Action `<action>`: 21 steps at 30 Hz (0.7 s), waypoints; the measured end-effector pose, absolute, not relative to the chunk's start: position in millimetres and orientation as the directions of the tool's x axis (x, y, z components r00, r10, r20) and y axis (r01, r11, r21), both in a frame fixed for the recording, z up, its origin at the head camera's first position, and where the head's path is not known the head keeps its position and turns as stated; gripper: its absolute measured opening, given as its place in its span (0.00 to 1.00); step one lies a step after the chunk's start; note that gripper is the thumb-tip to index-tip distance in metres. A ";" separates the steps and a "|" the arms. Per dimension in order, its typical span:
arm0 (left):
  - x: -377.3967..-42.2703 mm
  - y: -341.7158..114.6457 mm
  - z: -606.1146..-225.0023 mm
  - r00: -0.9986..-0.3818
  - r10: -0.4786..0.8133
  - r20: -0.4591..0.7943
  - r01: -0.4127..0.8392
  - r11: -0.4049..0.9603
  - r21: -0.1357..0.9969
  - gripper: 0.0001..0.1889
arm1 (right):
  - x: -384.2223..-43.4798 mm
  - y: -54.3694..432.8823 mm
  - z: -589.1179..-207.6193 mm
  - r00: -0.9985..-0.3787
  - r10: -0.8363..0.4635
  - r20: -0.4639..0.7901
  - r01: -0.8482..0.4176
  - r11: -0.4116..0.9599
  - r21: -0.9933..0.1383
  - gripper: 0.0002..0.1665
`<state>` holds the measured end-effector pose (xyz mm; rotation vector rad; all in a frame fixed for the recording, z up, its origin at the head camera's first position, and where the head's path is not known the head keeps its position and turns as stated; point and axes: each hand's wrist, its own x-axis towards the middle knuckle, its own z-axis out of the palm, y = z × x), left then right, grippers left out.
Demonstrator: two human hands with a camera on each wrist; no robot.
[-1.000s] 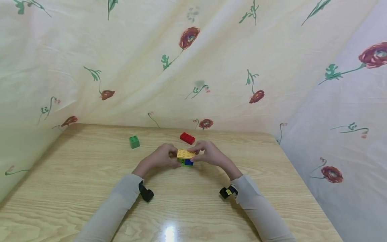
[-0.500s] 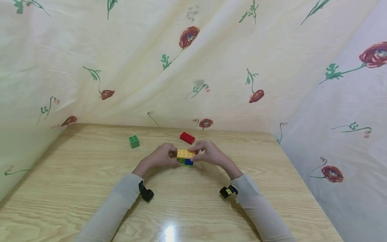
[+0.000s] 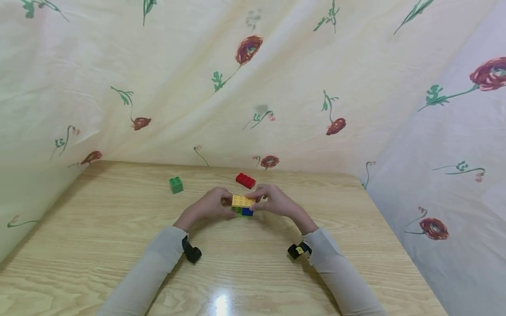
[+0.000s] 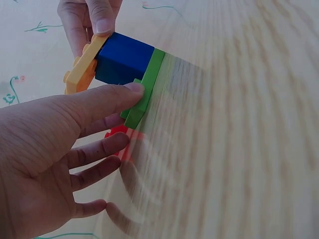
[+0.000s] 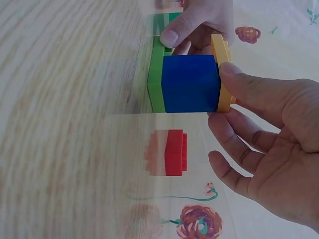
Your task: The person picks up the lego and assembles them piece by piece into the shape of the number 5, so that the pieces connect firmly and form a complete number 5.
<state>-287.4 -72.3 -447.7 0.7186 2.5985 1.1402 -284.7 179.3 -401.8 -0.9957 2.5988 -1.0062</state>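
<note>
Presumably for steadiness, the left hand pinches a flat green plastic brick, the right hand a yellow one.

"What's at the bottom?"

"The green plate, thin and bright, lying flat on the table. Studs show on its left part."

"And on top of that?"

"The blue block. It's deep blue, smooth-sided, upright, and much thicker than the plate, and it covers only the right part."

"Then the yellow one?"

"The yellow plate is topmost, studs upward in two rows. Its right part lies over the blue block; its left part juts past, above the bare green studs, with a space between."

"Is it seated fully?"

"That can't be told; a thin dark line shows where yellow meets blue."
</note>
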 end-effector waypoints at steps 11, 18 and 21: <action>-286.1 -71.8 -445.7 -0.860 0.510 0.000 0.351 0.593 0.724 0.19 | -285.4 178.2 -403.0 -0.755 -0.650 0.082 -0.539 0.546 -0.642 0.22; -285.7 -72.0 -445.3 -0.862 0.507 -0.002 0.347 0.593 0.726 0.19 | -283.9 178.1 -403.3 -0.770 -0.634 0.074 -0.523 0.559 -0.644 0.22; -285.5 -71.8 -444.8 -0.862 0.507 -0.003 0.349 0.597 0.722 0.19 | -283.5 177.6 -403.3 -0.772 -0.631 0.076 -0.522 0.561 -0.643 0.22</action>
